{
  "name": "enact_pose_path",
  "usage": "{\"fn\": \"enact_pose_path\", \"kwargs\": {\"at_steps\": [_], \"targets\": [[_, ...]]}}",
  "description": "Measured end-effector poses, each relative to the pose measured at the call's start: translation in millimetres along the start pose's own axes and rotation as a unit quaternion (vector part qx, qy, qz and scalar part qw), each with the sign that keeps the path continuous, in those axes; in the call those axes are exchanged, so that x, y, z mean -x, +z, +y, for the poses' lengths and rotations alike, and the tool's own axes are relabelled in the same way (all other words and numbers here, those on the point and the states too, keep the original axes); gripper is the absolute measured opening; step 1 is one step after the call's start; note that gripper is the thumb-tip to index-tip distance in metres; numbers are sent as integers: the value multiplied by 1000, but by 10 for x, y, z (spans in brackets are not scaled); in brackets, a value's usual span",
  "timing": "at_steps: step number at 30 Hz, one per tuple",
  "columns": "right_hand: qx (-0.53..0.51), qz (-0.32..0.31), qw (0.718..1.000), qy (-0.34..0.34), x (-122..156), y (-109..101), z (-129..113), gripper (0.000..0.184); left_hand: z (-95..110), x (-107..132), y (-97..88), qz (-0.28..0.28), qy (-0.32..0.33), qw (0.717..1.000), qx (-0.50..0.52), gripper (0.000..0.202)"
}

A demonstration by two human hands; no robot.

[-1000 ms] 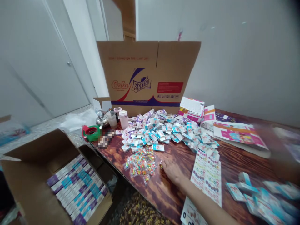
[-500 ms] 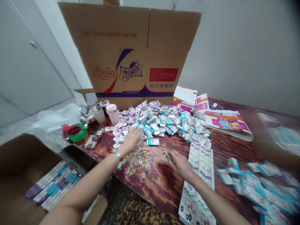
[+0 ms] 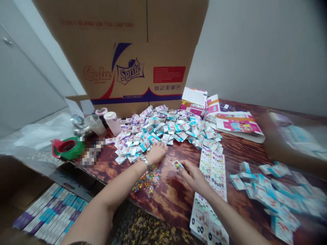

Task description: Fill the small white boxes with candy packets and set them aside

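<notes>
My left hand lies on the near edge of a big heap of small white, blue and purple packets on the wooden table, fingers curled over some of them. Its wrist carries a metal bracelet and crosses a cluster of clear bags of coloured beads. My right hand pinches one small bead bag between its fingertips, just left of a long sticker sheet.
A tall Cola/Sprite carton stands behind the heap. Pink cups and a green-red tape dispenser sit at the left. More blue packets lie at right, printed flat boxes behind. A floor carton holds striped boxes.
My left arm came into view and reached to the packet heap. My right hand lifted a small bead bag off the table. The camera moved closer to the table.
</notes>
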State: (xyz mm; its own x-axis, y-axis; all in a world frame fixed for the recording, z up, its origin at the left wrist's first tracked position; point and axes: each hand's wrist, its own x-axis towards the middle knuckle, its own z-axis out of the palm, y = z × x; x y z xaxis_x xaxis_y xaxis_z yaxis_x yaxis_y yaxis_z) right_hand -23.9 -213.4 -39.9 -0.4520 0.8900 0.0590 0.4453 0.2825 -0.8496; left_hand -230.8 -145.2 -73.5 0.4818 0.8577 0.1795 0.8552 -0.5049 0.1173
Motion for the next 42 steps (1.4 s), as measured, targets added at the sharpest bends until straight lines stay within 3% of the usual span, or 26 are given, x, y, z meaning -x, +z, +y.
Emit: {"fn": "enact_pose_path", "kwargs": {"at_steps": [2, 3, 4, 6, 8, 10, 12, 13, 15, 18, 21, 24, 26, 29, 31, 37, 42], "targets": [[-121, 0, 992, 44, 8, 18, -47, 19, 32, 59, -120, 50, -36, 993, 103, 33], [-183, -3, 981, 67, 15, 29, -78, 21, 58, 100, -180, 83, -62, 972, 209, 36], [-239, -7, 967, 88, 24, 43, -113, 22, 91, 151, -233, 110, -89, 932, 334, 37], [-323, -12, 938, 123, 48, 78, -191, 25, 171, 273, -308, 131, -128, 806, 562, 36], [-377, -17, 914, 149, 81, 120, -265, 26, 257, 402, -339, 122, -142, 694, 695, 35], [-420, -25, 892, 163, 119, 162, -320, 26, 327, 513, -345, 116, -142, 624, 760, 36], [-453, -42, 873, 173, 163, 195, -349, 25, 373, 595, -354, 113, -135, 597, 783, 39], [-466, -53, 865, 178, 186, 206, -355, 24, 389, 626, -371, 115, -130, 596, 784, 41], [-483, -75, 851, 191, 228, 215, -355, 22, 416, 670, -439, 122, -113, 621, 766, 45], [-495, -89, 836, 220, 275, 196, -355, 22, 467, 709, -633, 111, -56, 707, 696, 49], [-494, -89, 831, 240, 299, 156, -385, 23, 541, 736, -869, 59, 28, 795, 603, 48], [-488, -87, 835, 238, 320, 114, -428, 24, 606, 758, -1006, 50, 90, 853, 512, 45], [-483, -86, 843, 222, 339, 84, -439, 24, 618, 768, -996, 53, 87, 860, 500, 46], [-473, -81, 858, 185, 365, 30, -402, 25, 581, 773, -874, 53, 32, 832, 551, 51], [-461, -71, 868, 169, 373, 2, -344, 26, 544, 776, -794, 47, 11, 831, 555, 53], [-386, -57, 910, 143, 354, 35, -195, 29, 577, 827, -758, 27, 68, 929, 364, 50], [-309, 3, 942, 127, 327, 91, -182, 30, 687, 899, -662, 50, 70, 951, 297, 44]]}}
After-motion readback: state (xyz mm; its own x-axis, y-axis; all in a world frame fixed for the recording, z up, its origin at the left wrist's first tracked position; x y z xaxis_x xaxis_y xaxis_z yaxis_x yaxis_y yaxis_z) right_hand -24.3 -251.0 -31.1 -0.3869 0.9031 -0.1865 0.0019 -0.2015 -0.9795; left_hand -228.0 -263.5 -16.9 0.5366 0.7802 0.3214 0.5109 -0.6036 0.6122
